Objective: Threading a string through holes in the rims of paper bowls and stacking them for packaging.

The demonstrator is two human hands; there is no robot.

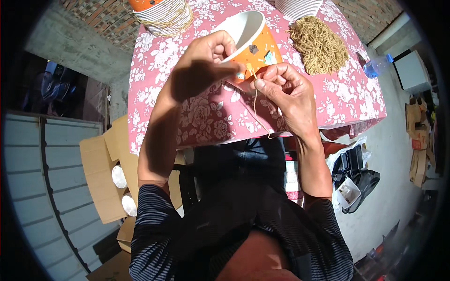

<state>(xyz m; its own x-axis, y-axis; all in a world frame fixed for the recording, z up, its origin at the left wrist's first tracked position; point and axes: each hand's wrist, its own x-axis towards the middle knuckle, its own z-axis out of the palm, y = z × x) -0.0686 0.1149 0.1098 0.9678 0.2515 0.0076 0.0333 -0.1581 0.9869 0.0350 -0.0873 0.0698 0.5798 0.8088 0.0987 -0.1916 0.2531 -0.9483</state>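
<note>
An orange printed paper bucket (263, 50) with a white inside is tilted above the table, its mouth turned to the upper left. My left hand (208, 61) grips it near the rim, fingers curled at the edge and thumb along the shaded outer wall. At the bucket's lower right side, my right hand (288, 91) pinches a thin tan string (255, 108) between thumb and forefinger. The string's loose end hangs toward the table's front edge. Further right lies a tangled heap of similar tan strings (321, 47).
A pink flowered cloth (154, 89) covers the table. Nested buckets with strings around them (166, 18) stand far left, and a white stack (298, 7) stands far right. A blue-tinted bottle (378, 66) is at the right edge. An open cardboard box (101, 173) sits below left.
</note>
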